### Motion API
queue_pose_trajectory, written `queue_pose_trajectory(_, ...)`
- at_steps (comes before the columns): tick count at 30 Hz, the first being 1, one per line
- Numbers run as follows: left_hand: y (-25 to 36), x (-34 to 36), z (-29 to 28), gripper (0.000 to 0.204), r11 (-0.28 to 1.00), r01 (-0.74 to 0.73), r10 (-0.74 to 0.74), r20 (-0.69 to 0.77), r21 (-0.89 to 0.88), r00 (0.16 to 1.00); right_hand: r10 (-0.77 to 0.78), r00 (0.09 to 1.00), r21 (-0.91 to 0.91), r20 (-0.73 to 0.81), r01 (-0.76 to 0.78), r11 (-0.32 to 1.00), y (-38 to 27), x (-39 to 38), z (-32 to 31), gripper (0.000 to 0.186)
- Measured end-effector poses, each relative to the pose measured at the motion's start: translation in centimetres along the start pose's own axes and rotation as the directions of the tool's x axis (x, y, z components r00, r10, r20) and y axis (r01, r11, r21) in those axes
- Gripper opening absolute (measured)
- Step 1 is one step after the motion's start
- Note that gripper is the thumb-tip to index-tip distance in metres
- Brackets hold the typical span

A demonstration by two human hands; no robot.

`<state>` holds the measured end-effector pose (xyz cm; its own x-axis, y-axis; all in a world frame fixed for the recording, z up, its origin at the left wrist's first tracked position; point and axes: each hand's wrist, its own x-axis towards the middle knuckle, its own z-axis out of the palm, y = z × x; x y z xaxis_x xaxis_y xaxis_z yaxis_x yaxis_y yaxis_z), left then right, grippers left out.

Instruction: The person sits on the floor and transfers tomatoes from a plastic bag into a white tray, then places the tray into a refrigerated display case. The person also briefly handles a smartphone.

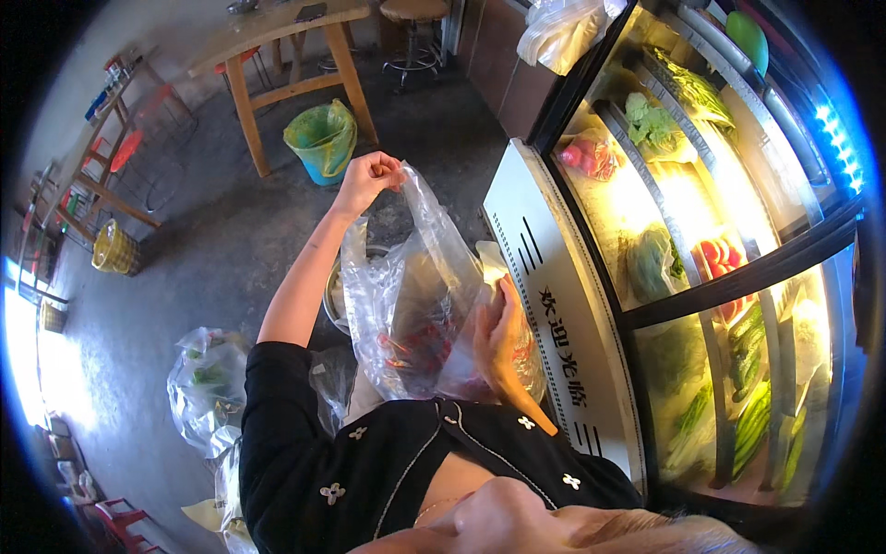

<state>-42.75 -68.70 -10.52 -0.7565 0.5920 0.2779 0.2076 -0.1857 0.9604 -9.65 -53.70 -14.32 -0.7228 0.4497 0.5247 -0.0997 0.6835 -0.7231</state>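
My left hand (371,183) is raised in front of me, its fingers pinched on one handle of a clear plastic bag (406,286). The bag hangs open before my chest, its other handle loop loose on the left. Red pieces show through the plastic low in the bag; their kind is unclear. My right hand (498,337) is at the bag's right side, lit orange, beside a pale flap of material (494,261). Its fingers are partly hidden and I cannot make out their grip. Behind the bag, part of a round metal rim (330,300) shows.
A lit glass display fridge (637,314) with vegetables stands close on my right. Another clear bag with greens (208,383) sits on the floor at left. Farther off are a lined blue bin (321,143), a wooden table (277,28) and a yellow basket (115,249).
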Motion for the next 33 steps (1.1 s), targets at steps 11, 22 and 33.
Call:
queue_pose_trajectory(11,2.2,-0.5,0.5,0.020,0.996,0.052,-0.062,-0.128,-0.076,0.990,-0.248,0.948,0.044,-0.201,0.261,0.964,-2.0,-0.8,-3.7,0.021)
queue_pose_trajectory(22,7.0,-2.0,6.9,0.053,0.962,-0.274,0.270,-0.146,-0.003,0.952,-0.500,0.461,0.336,0.733,0.395,0.855,-7.0,6.0,-4.1,0.028)
queue_pose_trajectory(33,11.0,-5.7,10.8,0.063,0.951,-0.280,0.278,0.030,0.130,0.960,-0.114,0.964,0.305,0.239,0.036,0.952,-7.2,20.2,0.2,0.018)
